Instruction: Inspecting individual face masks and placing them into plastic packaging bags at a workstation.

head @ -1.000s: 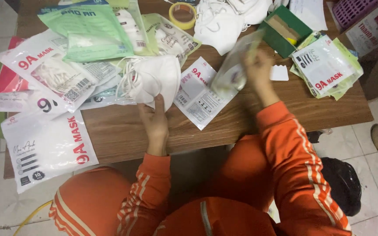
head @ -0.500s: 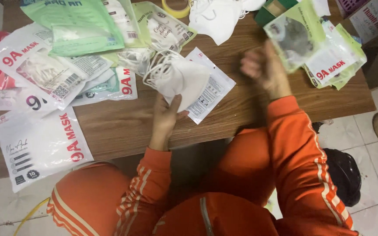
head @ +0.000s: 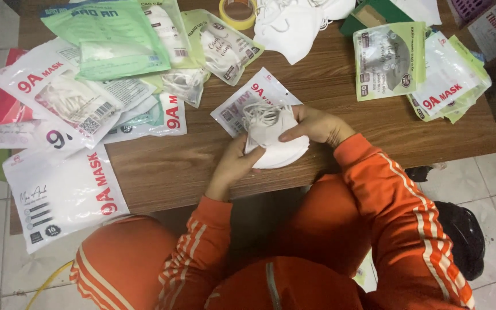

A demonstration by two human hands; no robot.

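Left hand (head: 233,166), right hand (head: 317,125) hold white masks (head: 274,143).

Both hands on a stack of white face masks (head: 276,143) at the near edge of the wooden table (head: 340,109) — left hand (head: 233,166) grips from below, right hand (head: 317,125) clamps the top. Empty red-and-white pouch (head: 248,97) lies flat just behind, touching the stack. Pile of mask packets (head: 87,86) far left, green-edged packets (head: 420,69) right, yellow tape roll (head: 237,11) and loose white masks (head: 299,23) at the back edge.
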